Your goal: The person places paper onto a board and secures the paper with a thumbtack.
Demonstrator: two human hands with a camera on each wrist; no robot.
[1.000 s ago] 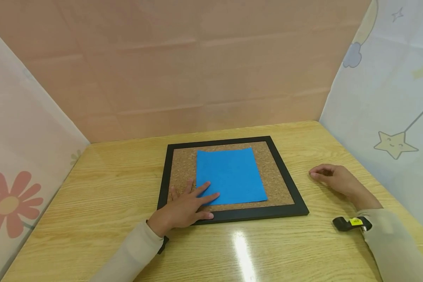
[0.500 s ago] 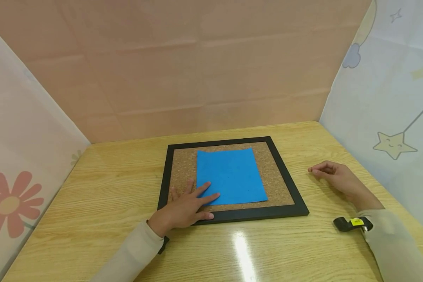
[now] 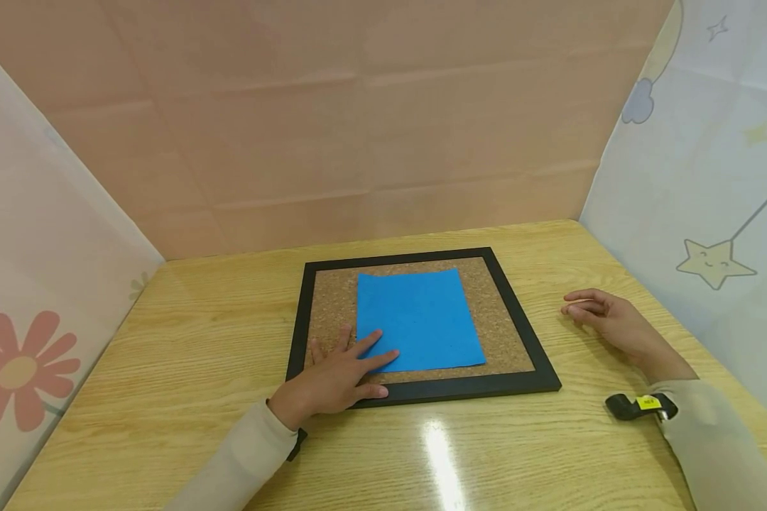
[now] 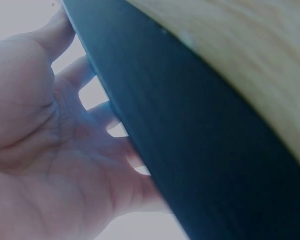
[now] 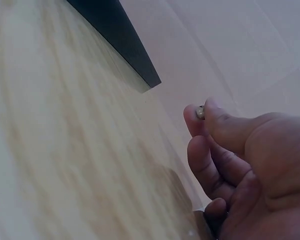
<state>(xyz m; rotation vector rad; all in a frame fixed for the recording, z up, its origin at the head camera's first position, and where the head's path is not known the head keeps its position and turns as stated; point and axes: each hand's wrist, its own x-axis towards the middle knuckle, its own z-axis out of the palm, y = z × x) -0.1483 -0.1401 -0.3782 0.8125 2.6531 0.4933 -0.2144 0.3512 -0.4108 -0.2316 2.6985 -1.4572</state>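
A blue sheet (image 3: 422, 316), looking like paper or felt, lies on a cork board (image 3: 505, 323) with a black frame (image 3: 473, 387). My left hand (image 3: 332, 376) rests on the board's near left corner with its fingers spread. Two of its fingers lie on the sheet's lower left corner, and the thumb is on the frame. In the left wrist view the frame's edge (image 4: 190, 110) hides those fingertips. Right of the board, my right hand (image 3: 613, 323) is raised above the table. Its thumb and index finger pinch a small pale, shiny thing (image 5: 200, 112), too small to identify.
The board lies on a wooden table (image 3: 217, 319). A pinkish cloth wall (image 3: 358, 142) stands behind it. Printed cloth walls close off the left side, with a flower (image 3: 19, 369), and the right side, with a star (image 3: 716, 262).
My right hand has risen slightly, and its fingers have shifted and parted a little. The left hand, the sheet and the board stay where they were.
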